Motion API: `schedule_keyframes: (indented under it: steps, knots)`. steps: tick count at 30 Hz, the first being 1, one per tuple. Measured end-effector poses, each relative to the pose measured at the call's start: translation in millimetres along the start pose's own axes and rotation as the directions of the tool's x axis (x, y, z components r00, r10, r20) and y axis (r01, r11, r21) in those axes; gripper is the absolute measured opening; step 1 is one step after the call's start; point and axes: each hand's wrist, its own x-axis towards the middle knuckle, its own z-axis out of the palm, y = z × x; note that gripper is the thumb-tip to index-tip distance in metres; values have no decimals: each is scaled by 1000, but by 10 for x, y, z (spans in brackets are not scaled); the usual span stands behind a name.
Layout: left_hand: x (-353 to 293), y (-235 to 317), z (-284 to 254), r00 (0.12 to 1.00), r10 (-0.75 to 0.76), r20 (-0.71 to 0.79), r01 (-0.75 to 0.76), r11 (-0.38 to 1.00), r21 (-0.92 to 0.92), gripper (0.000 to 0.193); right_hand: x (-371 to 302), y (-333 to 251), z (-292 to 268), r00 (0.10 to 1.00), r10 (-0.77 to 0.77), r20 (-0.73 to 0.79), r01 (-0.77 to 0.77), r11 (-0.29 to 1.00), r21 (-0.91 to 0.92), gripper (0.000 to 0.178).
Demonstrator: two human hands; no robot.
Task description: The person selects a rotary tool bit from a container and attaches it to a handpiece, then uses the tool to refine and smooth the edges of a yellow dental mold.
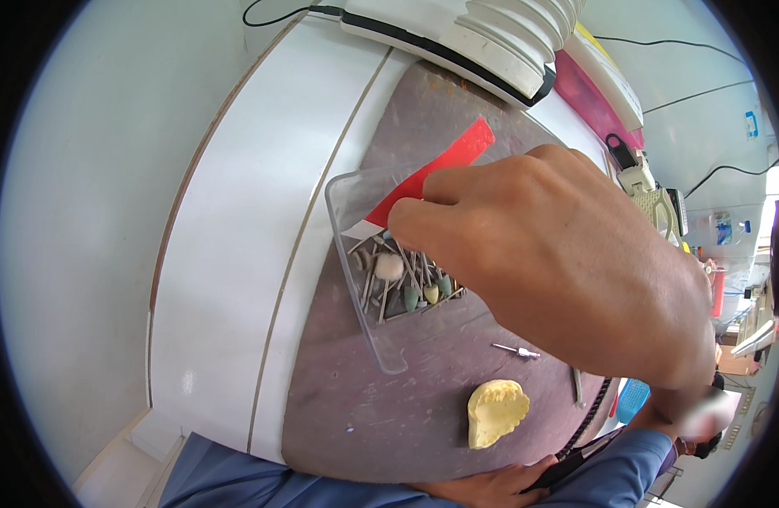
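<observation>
My right hand (567,245) reaches in from the right over a clear plastic tray (368,343). Its thumb and forefinger close on a narrow red strip (470,148) with a white end. Inside the tray lie several rotary grinding and polishing bits, among them a white fuzzy-headed one (389,267) and green stone points (411,297); my hand covers part of them. A small metal bit (518,350) lies on the board nearby. Closer to me is a yellow dental cast (495,412). At the bottom edge rests my left hand (495,484), its fingers partly cut off beside something dark.
A white machine with a ribbed hose (516,34) stands at the far side of the brownish board (347,423). A white ledge (237,212) runs along the left. A thin metal tool (578,388) lies at the right. Beyond are a blue basket (633,400) and a person.
</observation>
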Motion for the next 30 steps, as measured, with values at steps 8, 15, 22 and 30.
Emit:
schedule_keyframes:
  steps: [8, 15, 22, 30]
  knots:
    - [-142, 18, 131, 991, 118, -56, -85, 907, 413, 70, -34, -245, -24, 993, 96, 64, -70, 945, -320, 26]
    - [-31, -80, 178, 993, 87, -74, -68, 971, 231, 69, -2, -26, -20, 995, -89, -43, 82, 984, -160, 23]
    - [-27, 239, -175, 957, -224, 186, 203, 971, 123, 67, -61, 24, 13, 992, -56, -112, 61, 997, 39, 27]
    - [-83, 134, -109, 986, 46, 157, -92, 951, 297, 65, -81, -41, 60, 998, 70, -1, -69, 982, 174, 32]
